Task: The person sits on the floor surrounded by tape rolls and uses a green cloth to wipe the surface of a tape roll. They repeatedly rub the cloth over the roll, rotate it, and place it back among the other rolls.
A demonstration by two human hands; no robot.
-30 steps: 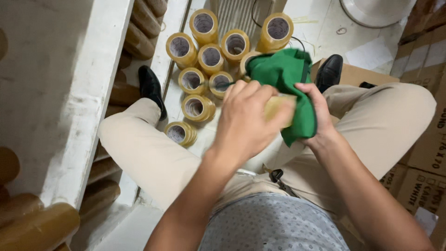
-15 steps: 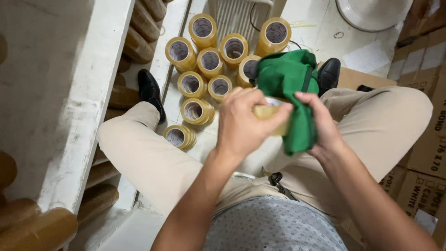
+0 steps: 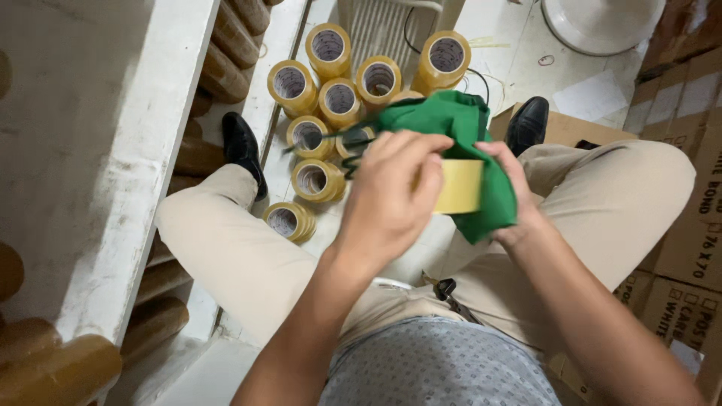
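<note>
Hands at frame centre: left hand [image 3: 391,199] pinching tape roll [image 3: 459,186], light, stiff, probably best gripped by rim; right hand [image 3: 515,188] pressing soft green cloth [image 3: 451,120] against it.

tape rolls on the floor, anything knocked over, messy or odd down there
Nothing looks damaged or spilled. The yellowish tape rolls on the floor sit in a loose cluster, not neat rows. The left hand and right hand hold one pale yellow tape roll against a green cloth.
</note>
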